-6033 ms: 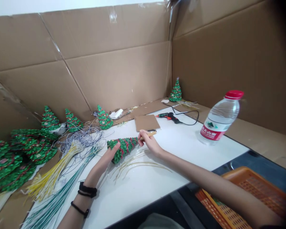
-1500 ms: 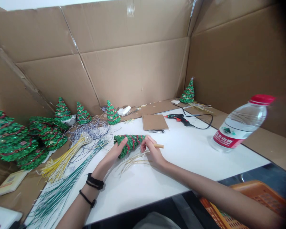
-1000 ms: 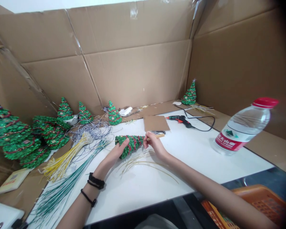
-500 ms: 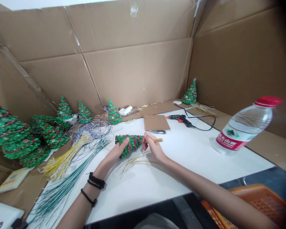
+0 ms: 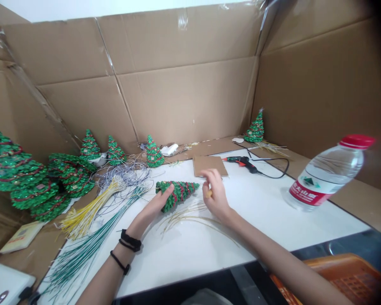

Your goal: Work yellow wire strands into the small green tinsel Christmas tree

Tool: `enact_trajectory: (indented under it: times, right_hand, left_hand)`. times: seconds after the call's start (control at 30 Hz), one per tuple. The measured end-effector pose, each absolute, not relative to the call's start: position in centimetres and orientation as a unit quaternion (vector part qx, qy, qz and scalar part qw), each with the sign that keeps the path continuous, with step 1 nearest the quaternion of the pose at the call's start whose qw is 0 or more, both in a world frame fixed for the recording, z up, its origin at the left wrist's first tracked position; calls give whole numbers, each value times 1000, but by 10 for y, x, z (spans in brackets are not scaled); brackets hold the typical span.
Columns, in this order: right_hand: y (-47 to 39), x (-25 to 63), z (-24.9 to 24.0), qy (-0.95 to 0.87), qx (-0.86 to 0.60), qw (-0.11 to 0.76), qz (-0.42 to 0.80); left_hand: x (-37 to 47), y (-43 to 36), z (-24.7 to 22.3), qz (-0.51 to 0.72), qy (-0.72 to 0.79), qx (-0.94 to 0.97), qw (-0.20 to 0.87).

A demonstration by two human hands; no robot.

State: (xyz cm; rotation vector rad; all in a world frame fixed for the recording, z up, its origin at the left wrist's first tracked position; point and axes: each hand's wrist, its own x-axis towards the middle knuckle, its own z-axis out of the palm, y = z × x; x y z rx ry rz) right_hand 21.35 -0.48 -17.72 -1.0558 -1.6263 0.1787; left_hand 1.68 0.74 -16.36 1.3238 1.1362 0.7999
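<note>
A small green Christmas tree (image 5: 180, 192) with red garland lies on its side, its tip pointing right. My left hand (image 5: 158, 202) is closed around its base end, thumb on top. Just right of the tip, my right hand (image 5: 216, 195) is curled around a wooden-handled tool (image 5: 208, 193); only a bit of the handle shows, and its working end is hidden. The right hand is apart from the tree. Thin gold wires (image 5: 184, 218) lie on the white board below both hands.
Bundles of yellow wires (image 5: 89, 209) and green wires (image 5: 92, 245) lie left, near tangled purple wire (image 5: 130, 171). Decorated trees (image 5: 28, 182) stand behind them. A cardboard square (image 5: 206, 163), a glue gun (image 5: 243, 162) with cord and a water bottle (image 5: 327, 176) are beyond and right.
My right hand has drawn back to the right, away from the tree's tip, and turned, so the wooden handle now shows less. My left hand keeps its hold on the tree.
</note>
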Motion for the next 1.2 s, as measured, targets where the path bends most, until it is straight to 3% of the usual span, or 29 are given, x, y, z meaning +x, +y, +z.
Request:
enact_trajectory:
  times: [0.1,0.2,0.63,1.2]
  right_hand:
    - [-7,209,-187,-765,-466,430,114]
    - [-10,200,-194,-766,-493,389,139]
    - [-4,194,-208,-736,-421,481,223]
    - [5,197,-205,-664,-425,503,355]
  left_hand:
    - [18,7,-165,355,476,567,571]
    - [18,7,-168,371,461,574,566]
    - [21,4,-170,381,491,558,550]
    - [16,8,-172,361,458,578,571]
